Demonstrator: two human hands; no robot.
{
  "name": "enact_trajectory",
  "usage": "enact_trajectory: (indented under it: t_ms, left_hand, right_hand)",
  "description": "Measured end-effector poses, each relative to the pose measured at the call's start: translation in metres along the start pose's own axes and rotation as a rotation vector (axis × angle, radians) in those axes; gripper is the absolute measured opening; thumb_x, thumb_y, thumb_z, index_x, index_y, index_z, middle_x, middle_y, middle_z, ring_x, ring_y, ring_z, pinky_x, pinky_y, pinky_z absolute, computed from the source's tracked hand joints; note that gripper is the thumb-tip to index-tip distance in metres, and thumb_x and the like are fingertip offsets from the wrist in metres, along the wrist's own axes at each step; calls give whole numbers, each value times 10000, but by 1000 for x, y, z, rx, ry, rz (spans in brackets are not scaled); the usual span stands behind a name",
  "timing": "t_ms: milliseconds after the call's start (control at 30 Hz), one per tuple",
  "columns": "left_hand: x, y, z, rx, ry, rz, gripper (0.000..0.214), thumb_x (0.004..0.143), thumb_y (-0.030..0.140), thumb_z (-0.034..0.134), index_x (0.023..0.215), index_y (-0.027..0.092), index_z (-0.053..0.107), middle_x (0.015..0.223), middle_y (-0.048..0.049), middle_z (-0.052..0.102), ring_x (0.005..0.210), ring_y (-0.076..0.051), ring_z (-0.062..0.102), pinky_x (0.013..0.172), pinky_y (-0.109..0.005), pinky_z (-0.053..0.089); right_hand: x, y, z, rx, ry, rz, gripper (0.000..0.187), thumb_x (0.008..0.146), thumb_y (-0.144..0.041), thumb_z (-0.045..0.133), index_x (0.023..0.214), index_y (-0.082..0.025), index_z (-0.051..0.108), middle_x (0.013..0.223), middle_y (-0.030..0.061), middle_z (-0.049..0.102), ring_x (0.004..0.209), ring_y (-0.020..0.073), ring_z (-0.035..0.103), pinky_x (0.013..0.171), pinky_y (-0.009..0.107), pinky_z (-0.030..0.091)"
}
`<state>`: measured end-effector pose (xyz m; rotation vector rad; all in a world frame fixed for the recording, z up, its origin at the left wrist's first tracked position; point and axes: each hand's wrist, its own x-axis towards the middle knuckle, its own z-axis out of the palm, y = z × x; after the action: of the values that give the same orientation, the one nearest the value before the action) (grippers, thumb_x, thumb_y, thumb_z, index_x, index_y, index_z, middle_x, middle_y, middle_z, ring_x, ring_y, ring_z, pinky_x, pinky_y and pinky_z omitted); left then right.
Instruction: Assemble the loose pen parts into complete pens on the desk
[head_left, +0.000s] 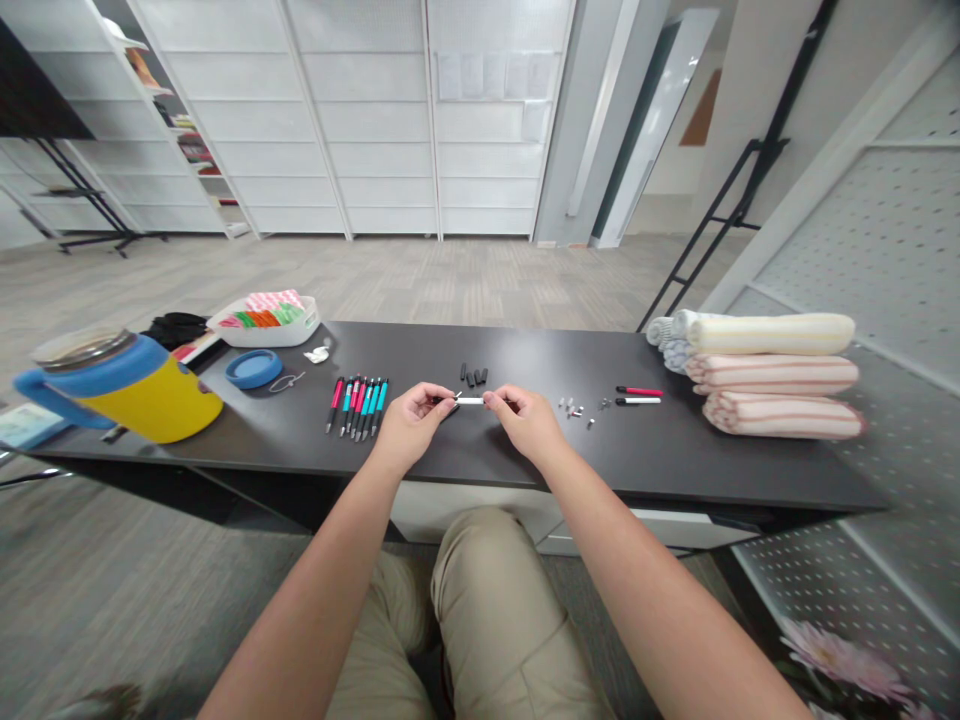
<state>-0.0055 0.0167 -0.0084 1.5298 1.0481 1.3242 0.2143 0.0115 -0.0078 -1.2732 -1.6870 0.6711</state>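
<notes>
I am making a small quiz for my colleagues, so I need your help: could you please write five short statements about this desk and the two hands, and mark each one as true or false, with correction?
1. The fingers of the left hand and right hand meet at a white pen barrel. True.
2. The row of pens lies to the right of the right hand. False: it lies to the left of the left hand.
3. Black pen grips lie on the desk just beyond the hands. True.
4. The rolled towels are at the desk's left end. False: they are stacked at its right end.
5. The white basket holds colourful packets. True.
</notes>
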Motion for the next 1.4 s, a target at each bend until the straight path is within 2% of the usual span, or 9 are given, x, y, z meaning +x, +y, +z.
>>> enact_trajectory:
  t_ms: [167, 333, 500, 600, 800, 1033, 1233, 1333, 1400]
  left_hand:
    - [0, 1, 0, 8, 1, 28, 331, 882, 476, 768, 1036, 184, 746, 1048, -91, 780, 956, -212, 723, 873, -332, 574]
    - [0, -5, -1, 43, -7, -42, 355, 898, 518, 738, 1009, 180, 746, 898, -76, 783, 819, -198, 716, 755, -308, 557]
    - [-2, -1, -2, 65, -29, 28, 295, 852, 438, 799, 1006, 191, 754, 1017, -77, 785, 907, -205, 722, 843, -324, 564]
    - [-2, 1, -1, 55, -24, 32, 318, 856, 441, 796, 1048, 192, 749, 1042, -82, 783, 918, -207, 728, 837, -321, 569]
    - [-1, -2, -1, 109, -21, -34, 327, 909, 498, 726, 1016, 189, 748, 858, -61, 780, 806, -199, 719, 760, -309, 553]
    - [-2, -1, -2, 68, -30, 85, 230, 866, 414, 778, 959, 205, 757, 1015, -71, 776, 959, -221, 717, 862, -340, 563]
    - [-1, 1, -1, 102, -20, 4, 320, 883, 461, 767, 1064, 198, 757, 994, -81, 795, 913, -223, 738, 830, -339, 568]
    - [-1, 0, -2, 121, -36, -16, 310, 886, 474, 762, 1016, 193, 763, 893, -69, 794, 851, -220, 740, 809, -340, 568]
    - [-2, -1, -3, 127, -23, 1, 297, 863, 469, 787, 977, 196, 772, 908, -66, 796, 844, -218, 733, 798, -335, 566]
  right_hand:
    - [0, 0, 0, -11, 1, -2, 408, 969, -570, 591, 812, -221, 734, 656, -7, 625, 644, 165, 537, 607, 280, 368]
    - [0, 1, 1, -8, 9, -17, 390, 962, -562, 612, 815, -222, 733, 666, -8, 627, 644, 162, 538, 613, 280, 369]
    - [0, 1, 1, -2, 7, -20, 394, 969, -560, 608, 809, -222, 732, 647, -16, 606, 627, 153, 516, 607, 281, 357]
    - [0, 0, 1, -2, 12, -19, 391, 964, -562, 615, 814, -222, 736, 640, -17, 600, 624, 154, 515, 598, 281, 352]
    - [-1, -1, 1, -2, 1, -26, 384, 954, -570, 629, 833, -225, 746, 678, -6, 643, 643, 162, 545, 605, 281, 370]
    - [-1, 2, 2, 0, 2, -22, 380, 947, -571, 635, 822, -229, 743, 692, 0, 660, 654, 169, 562, 606, 285, 381]
    - [-1, 1, 1, 3, 8, -37, 360, 950, -554, 643, 842, -230, 755, 712, 0, 675, 658, 166, 566, 616, 285, 387]
    - [-1, 0, 1, 1, 6, -45, 355, 948, -551, 644, 850, -230, 762, 721, 5, 682, 660, 168, 565, 622, 287, 391]
    - [-1, 0, 1, -1, 2, -44, 358, 944, -554, 646, 852, -230, 766, 713, 4, 676, 655, 168, 560, 620, 288, 390]
